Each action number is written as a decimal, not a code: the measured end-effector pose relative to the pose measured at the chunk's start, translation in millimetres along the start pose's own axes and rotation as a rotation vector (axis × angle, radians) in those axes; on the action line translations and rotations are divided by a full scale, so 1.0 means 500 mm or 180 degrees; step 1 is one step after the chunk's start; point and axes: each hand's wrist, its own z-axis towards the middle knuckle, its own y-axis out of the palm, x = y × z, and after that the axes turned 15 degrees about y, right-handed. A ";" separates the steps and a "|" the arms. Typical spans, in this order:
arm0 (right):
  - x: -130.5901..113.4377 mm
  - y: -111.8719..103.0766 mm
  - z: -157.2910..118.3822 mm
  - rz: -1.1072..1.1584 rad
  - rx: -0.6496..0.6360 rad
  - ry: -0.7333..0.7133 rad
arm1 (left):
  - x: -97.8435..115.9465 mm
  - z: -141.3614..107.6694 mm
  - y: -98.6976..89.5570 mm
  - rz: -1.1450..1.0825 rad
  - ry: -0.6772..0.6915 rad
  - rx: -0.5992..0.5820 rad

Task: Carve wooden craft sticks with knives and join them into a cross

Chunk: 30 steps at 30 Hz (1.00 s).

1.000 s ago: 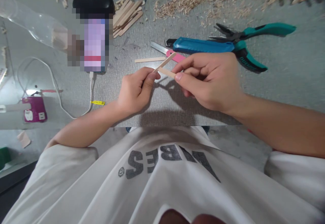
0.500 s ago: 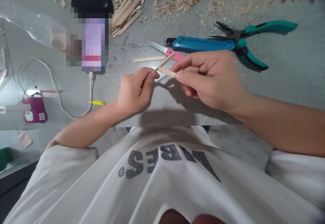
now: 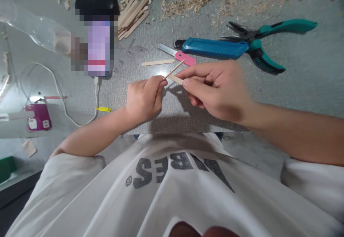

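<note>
Between the thumb and fingers of my left hand [image 3: 145, 97] is a thin wooden craft stick [image 3: 176, 68], slanting up to the right and seen nearly edge-on. My right hand [image 3: 215, 86] pinches a second craft stick [image 3: 176, 79] near its right end. The far end of that stick meets the first one close to my left fingertips. Just beyond my right hand lies a pink-handled blade [image 3: 185, 58], its handle partly hidden by my fingers. Left of it a loose craft stick [image 3: 158, 62] rests flat on the table [image 3: 134, 83].
A blue utility knife [image 3: 215, 48] and green-handled pliers [image 3: 258, 36] lie beyond my right hand. Farther off are a pile of craft sticks [image 3: 134, 16] and wood shavings [image 3: 196, 0]. A blurred-out phone [image 3: 99, 43], white cable [image 3: 96, 97] and clear bottle [image 3: 37, 29] are at left.
The stick in my left hand has rolled from showing its flat face to nearly edge-on, its tip slightly lower. My right hand has shifted slightly left with its stick.
</note>
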 end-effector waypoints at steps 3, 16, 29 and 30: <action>0.006 0.009 -0.005 0.0046 -0.0027 -0.0215 | 0.003 -0.005 0.004 0.0144 0.0145 0.0063; 0.089 -0.009 0.062 -0.0772 0.0075 -0.1772 | 0.015 0.022 -0.017 -0.0286 0.0733 0.0771; 0.094 -0.020 0.085 -0.1035 0.0398 -0.2826 | 0.015 0.021 -0.014 -0.0475 0.1109 0.0845; 0.092 -0.023 0.085 -0.1086 0.0365 -0.2780 | 0.015 0.021 -0.014 -0.0532 0.1077 0.0843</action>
